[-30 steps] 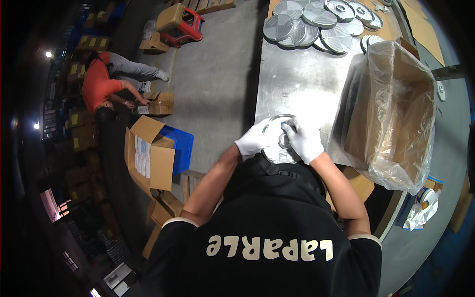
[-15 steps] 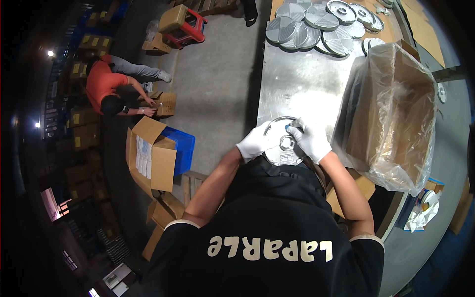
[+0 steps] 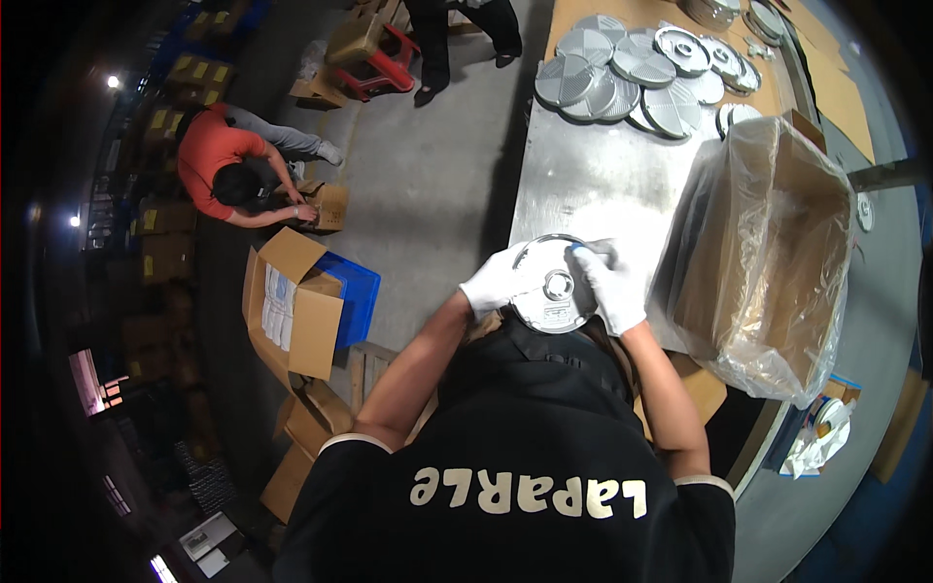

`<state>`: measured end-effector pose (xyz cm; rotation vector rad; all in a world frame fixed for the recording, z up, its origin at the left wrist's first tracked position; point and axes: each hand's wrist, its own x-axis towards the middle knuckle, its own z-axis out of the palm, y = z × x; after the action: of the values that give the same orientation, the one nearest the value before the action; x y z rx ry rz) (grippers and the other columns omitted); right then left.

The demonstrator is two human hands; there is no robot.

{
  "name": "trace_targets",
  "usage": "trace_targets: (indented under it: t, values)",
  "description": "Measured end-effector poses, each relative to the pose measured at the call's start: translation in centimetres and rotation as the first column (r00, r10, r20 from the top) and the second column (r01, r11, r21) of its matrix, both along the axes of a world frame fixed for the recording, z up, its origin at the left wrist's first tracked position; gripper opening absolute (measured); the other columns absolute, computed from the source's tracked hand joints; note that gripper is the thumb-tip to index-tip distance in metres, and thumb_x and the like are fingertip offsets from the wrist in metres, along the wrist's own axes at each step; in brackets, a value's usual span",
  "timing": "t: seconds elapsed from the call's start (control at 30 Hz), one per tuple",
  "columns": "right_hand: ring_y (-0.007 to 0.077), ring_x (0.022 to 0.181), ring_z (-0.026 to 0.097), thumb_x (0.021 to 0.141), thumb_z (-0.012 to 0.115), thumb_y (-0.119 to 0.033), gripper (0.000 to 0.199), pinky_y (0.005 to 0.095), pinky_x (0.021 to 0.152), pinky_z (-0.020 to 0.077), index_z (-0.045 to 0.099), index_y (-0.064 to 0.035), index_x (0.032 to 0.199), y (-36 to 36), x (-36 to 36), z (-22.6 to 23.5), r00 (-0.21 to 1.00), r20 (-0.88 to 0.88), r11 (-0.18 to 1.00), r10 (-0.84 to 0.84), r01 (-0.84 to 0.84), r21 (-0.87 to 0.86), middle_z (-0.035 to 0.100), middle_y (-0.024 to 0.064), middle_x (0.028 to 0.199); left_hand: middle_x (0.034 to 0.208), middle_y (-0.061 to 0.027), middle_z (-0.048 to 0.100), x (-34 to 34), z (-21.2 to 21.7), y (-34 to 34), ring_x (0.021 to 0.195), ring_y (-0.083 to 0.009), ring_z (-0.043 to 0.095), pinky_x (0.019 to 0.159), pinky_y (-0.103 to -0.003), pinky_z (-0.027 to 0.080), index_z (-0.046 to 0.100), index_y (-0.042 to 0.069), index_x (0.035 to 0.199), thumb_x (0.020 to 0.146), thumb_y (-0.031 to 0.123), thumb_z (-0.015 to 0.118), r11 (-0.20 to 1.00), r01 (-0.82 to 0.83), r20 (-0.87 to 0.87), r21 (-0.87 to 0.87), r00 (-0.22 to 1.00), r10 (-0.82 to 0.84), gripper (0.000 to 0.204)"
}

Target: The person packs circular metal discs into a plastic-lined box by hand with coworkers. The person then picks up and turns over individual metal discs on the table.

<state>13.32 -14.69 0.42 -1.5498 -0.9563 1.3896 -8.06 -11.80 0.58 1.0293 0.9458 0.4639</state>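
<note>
A round silver-grey metal disc [image 3: 540,308], with a raised rim and a ringed hub at its middle, is held in front of my body at the near edge of the metal table. My left hand [image 3: 494,282], in a white glove, is closed on the disc's left edge. On the right side is my gloved right hand [image 3: 617,288], its fingers bent by the upper right rim. A small blue thing [image 3: 579,251] shows at those fingertips; most of it is hidden, so I cannot tell its kind.
Ribbed discs [image 3: 641,58] lie piled on the table's [image 3: 573,165] far end. An open carton [image 3: 719,262] lined with clear plastic stands right. Left are a blue crate [image 3: 360,291], cartons [image 3: 316,335] and a crouching person [image 3: 219,160]. Another person's legs [image 3: 428,44] show beyond, near a red stool [image 3: 394,63].
My right hand has shifted from over the disc's face toward its right rim, with the blue thing. More of the disc shows. At the top, another person's legs have come into view.
</note>
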Motion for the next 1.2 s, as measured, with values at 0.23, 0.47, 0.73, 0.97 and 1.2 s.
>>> trace_targets:
  t: [0.23,0.47,0.73,0.97,1.2]
  values:
    - [0.0130,0.055,0.062,0.087,0.067,-0.016,0.026,0.0217,0.045,0.0460,0.064,0.0045,0.103,0.1,5.2,-3.0,0.911,-0.258,0.944,-0.323,0.292,-0.151,0.068,0.0128,0.080,0.124,-0.0064,0.060,1.5,-2.8,2.5,0.108,-0.0264,0.060,0.092,-0.035,0.049,0.055,0.021,0.129,0.089,0.014,0.055,0.755,0.322,-0.625,0.571,0.767,0.146,0.041]
    - [0.0204,0.058,0.065,0.086,0.057,-0.007,0.011,0.0261,0.043,0.0497,0.054,-0.0014,0.095,-1.5,6.6,-5.9,0.845,-0.312,0.901,-0.434,0.404,-0.160,0.067,0.0169,0.085,0.123,-0.0051,0.060,-1.1,-8.3,2.4,0.111,-0.0316,0.057,0.095,-0.047,0.046,0.062,0.021,0.117,0.081,0.018,0.059,0.052,0.572,-0.566,0.818,0.787,0.245,0.036]
    - [0.0198,0.059,0.062,0.088,0.053,-0.007,0.034,0.0269,0.052,0.0490,0.053,0.0041,0.120,-2.1,5.4,-6.6,0.872,-0.287,0.916,-0.396,0.356,-0.183,0.066,0.0181,0.084,0.118,-0.0080,0.064,0.5,-9.1,2.9,0.103,-0.0187,0.062,0.089,-0.034,0.049,0.059,0.009,0.124,0.085,0.004,0.055,0.862,-0.054,-0.272,0.504,0.937,0.218,0.039]
    - [0.0256,0.061,0.063,0.085,0.045,-0.001,0.018,0.0337,0.052,0.0515,0.058,-0.0055,0.097,-2.3,4.0,-8.7,0.841,-0.409,0.928,-0.355,0.264,-0.264,0.062,0.0132,0.075,0.104,-0.0103,0.066,2.6,-12.8,6.4,0.089,-0.0195,0.066,0.072,-0.031,0.057,0.062,0.001,0.115,0.076,-0.002,0.073,0.693,-0.672,-0.168,-0.262,0.739,0.653,0.040]
    - [0.0246,0.057,0.055,0.078,0.048,0.003,0.018,0.0342,0.052,0.0480,0.058,-0.0012,0.093,-2.5,2.8,-8.5,0.789,-0.422,0.873,-0.447,0.281,-0.400,0.056,0.0112,0.069,0.098,-0.0099,0.067,5.3,-15.0,8.3,0.085,-0.0199,0.067,0.067,-0.033,0.058,0.064,0.003,0.112,0.076,0.001,0.074,0.579,-0.512,-0.029,-0.634,0.764,0.644,0.037]
